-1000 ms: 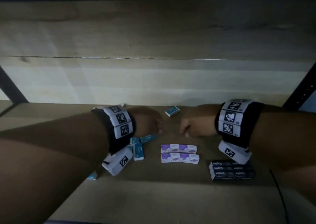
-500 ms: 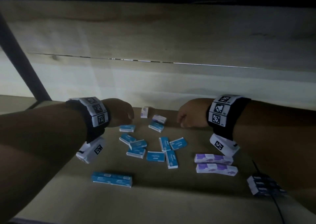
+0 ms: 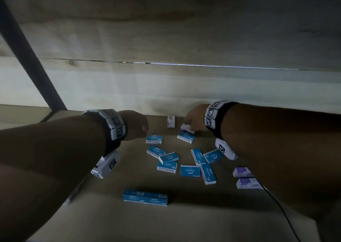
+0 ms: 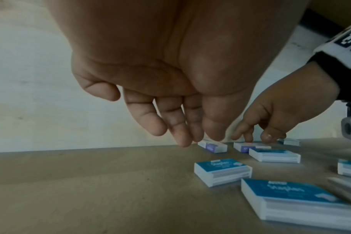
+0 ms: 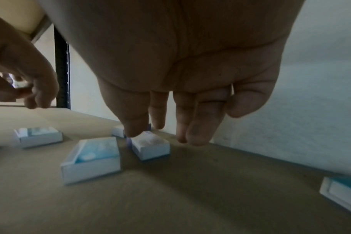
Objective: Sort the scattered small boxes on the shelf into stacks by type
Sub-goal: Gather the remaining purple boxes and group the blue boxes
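Observation:
Several blue staple boxes (image 3: 190, 170) lie scattered mid-shelf, and a long row of blue ones (image 3: 145, 197) sits nearer me. One purple box (image 3: 171, 121) stands by the back wall. My right hand (image 3: 188, 124) reaches down onto a second purple box (image 3: 187, 127) beside it. In the right wrist view the thumb (image 5: 133, 126) touches that purple box (image 5: 150, 146) and the other fingers hang straight. My left hand (image 3: 144, 127) hovers over the shelf left of the boxes. Its fingers (image 4: 180, 134) are relaxed and hold nothing.
Two rows of purple boxes (image 3: 241, 172) lie at the right under my right forearm, with a black cable (image 3: 280, 210) running toward me. The wooden back wall (image 3: 166, 94) stands close behind the hands. A dark shelf post (image 3: 33, 57) is at the left.
My view has swung left to the scattered blue boxes. The right hand has moved left and down onto the purple box at the back. The left hand has hardly moved.

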